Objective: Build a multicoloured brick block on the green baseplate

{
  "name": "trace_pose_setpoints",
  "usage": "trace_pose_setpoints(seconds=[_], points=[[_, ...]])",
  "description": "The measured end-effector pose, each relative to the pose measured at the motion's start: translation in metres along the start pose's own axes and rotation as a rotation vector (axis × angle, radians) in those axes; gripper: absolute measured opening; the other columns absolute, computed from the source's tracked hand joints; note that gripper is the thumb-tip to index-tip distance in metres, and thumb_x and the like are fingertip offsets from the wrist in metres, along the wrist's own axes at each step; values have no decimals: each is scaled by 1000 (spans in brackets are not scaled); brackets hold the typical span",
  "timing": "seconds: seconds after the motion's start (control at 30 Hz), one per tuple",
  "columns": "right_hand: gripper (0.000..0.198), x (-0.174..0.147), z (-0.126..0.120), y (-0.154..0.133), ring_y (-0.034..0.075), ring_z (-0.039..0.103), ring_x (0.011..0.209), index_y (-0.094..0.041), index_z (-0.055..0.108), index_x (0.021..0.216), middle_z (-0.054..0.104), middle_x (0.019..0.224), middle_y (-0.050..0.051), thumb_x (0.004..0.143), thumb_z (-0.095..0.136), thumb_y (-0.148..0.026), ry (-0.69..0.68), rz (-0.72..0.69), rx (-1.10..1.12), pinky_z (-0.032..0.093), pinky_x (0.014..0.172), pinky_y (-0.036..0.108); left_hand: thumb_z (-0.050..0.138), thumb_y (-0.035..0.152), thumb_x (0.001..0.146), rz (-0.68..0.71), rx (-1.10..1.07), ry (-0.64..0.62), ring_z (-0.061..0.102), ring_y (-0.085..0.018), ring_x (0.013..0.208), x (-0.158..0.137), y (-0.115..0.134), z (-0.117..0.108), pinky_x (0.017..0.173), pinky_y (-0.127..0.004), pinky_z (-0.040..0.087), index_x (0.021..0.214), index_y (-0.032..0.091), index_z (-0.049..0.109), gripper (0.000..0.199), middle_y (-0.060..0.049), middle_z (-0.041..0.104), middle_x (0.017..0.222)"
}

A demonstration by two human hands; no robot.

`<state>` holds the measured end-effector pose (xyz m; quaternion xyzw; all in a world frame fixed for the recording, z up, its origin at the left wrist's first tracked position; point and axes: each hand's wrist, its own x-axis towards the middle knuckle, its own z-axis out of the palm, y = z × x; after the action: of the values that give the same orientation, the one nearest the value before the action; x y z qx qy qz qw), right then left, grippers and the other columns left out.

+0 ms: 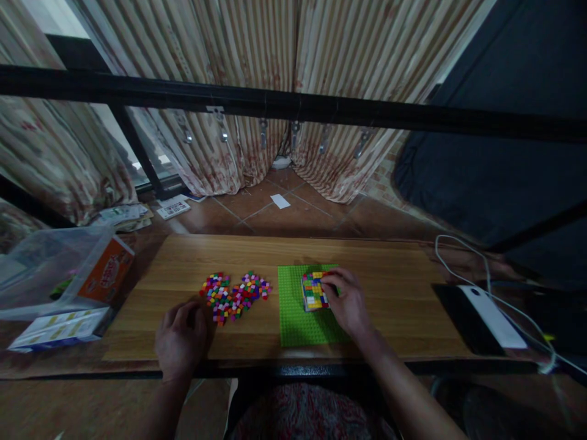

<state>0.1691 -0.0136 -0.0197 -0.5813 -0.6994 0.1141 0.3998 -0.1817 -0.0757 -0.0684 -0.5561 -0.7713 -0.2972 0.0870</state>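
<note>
A green studded baseplate [290, 324] lies on the wooden table. On it stands a low block of multicoloured toy bricks [314, 292], with yellow, red, blue, green and white pieces on top. My right hand [351, 300] reaches over its right side, fingertips pinched at the top bricks; anything between them is too small to make out. Left of the baseplate, small loose bricks [236, 299] of many colours are spread in a pile. My left hand [182, 336] rests by the pile's lower left edge, fingers curled in; what they hold, if anything, is hidden.
A clear plastic bin [50, 266] and a white-and-blue box [62, 329] are at the table's left. On the right lie a black-and-white device [488, 315] and a white cable [486, 256]. A dark metal bar [257, 102] crosses beyond the table [220, 250], before striped curtains.
</note>
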Motion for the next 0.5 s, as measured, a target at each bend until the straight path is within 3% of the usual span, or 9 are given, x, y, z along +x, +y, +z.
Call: trace_pose_setpoints(seconds=[0.3, 0.5], points=[[17, -4, 6, 2, 24, 57, 105, -24, 72, 81, 65, 107, 8, 85, 59, -33, 50, 80, 88, 45, 97, 44, 49, 38, 88, -15, 1, 6, 63, -25, 94, 0, 1, 0, 82, -36, 49, 95, 18, 69, 29, -11, 67, 103], [24, -1, 16, 13, 23, 61, 97, -21, 71, 87, 66, 105, 8, 74, 69, -40, 106, 340, 323, 49, 89, 42, 51, 36, 87, -31, -19, -18, 62, -24, 95, -1, 1, -1, 83, -36, 49, 96, 19, 68, 26, -10, 67, 103]])
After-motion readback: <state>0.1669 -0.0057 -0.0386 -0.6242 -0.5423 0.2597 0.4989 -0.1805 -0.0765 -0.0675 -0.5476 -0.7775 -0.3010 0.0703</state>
